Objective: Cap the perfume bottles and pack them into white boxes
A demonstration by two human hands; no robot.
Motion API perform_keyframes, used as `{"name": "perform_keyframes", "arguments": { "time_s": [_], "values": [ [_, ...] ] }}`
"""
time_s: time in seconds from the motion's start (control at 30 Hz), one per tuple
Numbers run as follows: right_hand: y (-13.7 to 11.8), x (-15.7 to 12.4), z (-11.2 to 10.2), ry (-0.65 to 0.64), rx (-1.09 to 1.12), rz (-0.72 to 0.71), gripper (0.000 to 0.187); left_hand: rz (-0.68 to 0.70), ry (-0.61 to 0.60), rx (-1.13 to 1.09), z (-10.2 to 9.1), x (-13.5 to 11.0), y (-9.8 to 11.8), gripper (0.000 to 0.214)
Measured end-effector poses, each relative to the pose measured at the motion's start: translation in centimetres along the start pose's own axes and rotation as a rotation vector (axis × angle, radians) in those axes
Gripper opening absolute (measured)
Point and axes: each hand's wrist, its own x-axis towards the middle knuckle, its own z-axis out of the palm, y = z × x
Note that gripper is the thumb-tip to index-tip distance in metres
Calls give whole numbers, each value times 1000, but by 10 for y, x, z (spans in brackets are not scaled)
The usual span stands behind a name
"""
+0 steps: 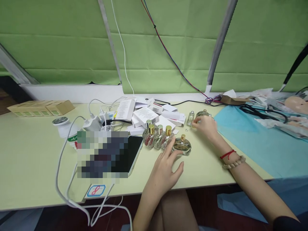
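Note:
My left hand (pixel 165 168) rests on the table with fingers spread, its fingertips against a round glass perfume bottle (pixel 182 147) with a gold cap and the cluster beside it. That cluster holds several twisted-glass perfume bottles (pixel 158 138) with gold or silvery-green caps. Farther right, my right hand (pixel 205 125) is closed, its fingertips pinched low by something small and gold that I cannot make out. Just left of these fingers stands a small clear glass bottle (pixel 191 118). Another round perfume bottle (pixel 203 113) is partly hidden behind the hand.
White paper boxes (pixel 145 115) lie heaped behind the bottles. To the left are a tablet or phone (pixel 134 150), partly blurred, a white power strip (pixel 92 123), cables, a white jar (pixel 62 126) and cardboard boxes (pixel 40 107). Blue sheeting (pixel 243 134) covers the right side.

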Motion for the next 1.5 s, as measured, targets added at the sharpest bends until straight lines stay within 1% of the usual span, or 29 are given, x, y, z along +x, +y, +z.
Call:
{"name": "perform_keyframes", "arguments": {
  "time_s": [0.13,0.23,0.43,0.53,0.67,0.77,0.83,0.9,0.93,1.0,1.07,1.13,1.23,1.3,1.4,1.5],
  "values": [
    [4,2,2,-14,-3,-37,25,26,26,7,0,0,0,21],
    [6,2,1,-31,7,-32,25,41,42,14,1,-1,0,20],
    [5,3,1,-62,-13,-11,26,23,68,10,2,-2,-1,22],
    [6,3,4,-58,-9,-28,25,23,95,21,2,-2,-1,21],
    [8,4,8,-79,47,-50,20,12,75,39,3,-2,-2,24],
    [9,4,7,-44,200,-64,18,9,41,52,5,-2,-4,27],
    [6,4,4,7,386,-76,27,14,41,55,5,-2,-4,27],
    [3,4,2,12,600,-76,37,14,46,57,5,-2,-4,27],
    [0,3,0,-15,715,-77,41,11,47,57,5,-2,-4,27],
    [-4,2,-1,-120,954,-98,47,7,42,51,4,-1,-4,27],
    [-8,1,0,-267,1161,-160,52,2,35,43,4,-1,-4,27],
    [-11,-2,2,-427,1294,-234,54,0,29,36,4,-1,-4,26],
    [-16,-8,5,-633,1403,-300,51,2,31,24,3,0,-4,26],
    [-19,-12,6,-718,1460,-301,48,9,40,21,3,-1,-4,26],
    [-21,-15,4,-786,1538,-302,41,9,43,23,2,-1,-4,26],
    [-21,-16,2,-831,1571,-347,37,4,39,26,2,0,-3,25]
  ]
}}
